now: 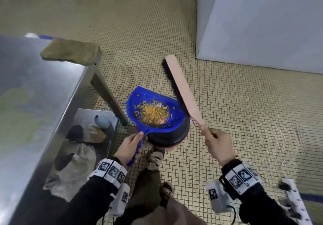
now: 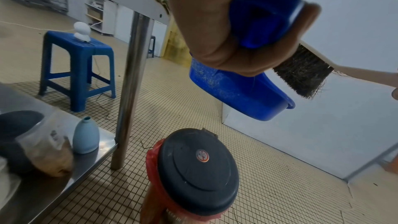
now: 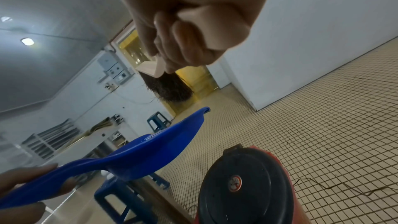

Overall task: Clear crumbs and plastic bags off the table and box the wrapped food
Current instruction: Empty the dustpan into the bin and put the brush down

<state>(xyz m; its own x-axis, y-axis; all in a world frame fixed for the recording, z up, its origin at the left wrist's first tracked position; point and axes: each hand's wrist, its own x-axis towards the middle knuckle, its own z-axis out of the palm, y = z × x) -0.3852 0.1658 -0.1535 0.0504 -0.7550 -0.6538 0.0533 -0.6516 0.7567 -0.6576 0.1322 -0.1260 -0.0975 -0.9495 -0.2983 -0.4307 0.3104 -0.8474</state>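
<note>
Figure: crumb disposal at the bin. I am holding the dustpan directly above the bin, whose black lid is sitting closed. The crumbs are lying heaped in the middle of the pan, so I am judging the sweeping of the table, to the bin's left, as largely done and the tipping as not yet done; the lid is needing to come open first. No plastic bags, wrapped food or box are showing in these views, so I cannot tell how that part stands.

My left hand is wrapping its fingers round the pan's handle, on the near side of the bin, keeping the pan roughly level. My right hand is gripping the wooden handle of the brush, to the right of the bin, with the brush angling up and away, its bristles hanging beside the pan's far rim, apparently clear of the crumbs.
</note>
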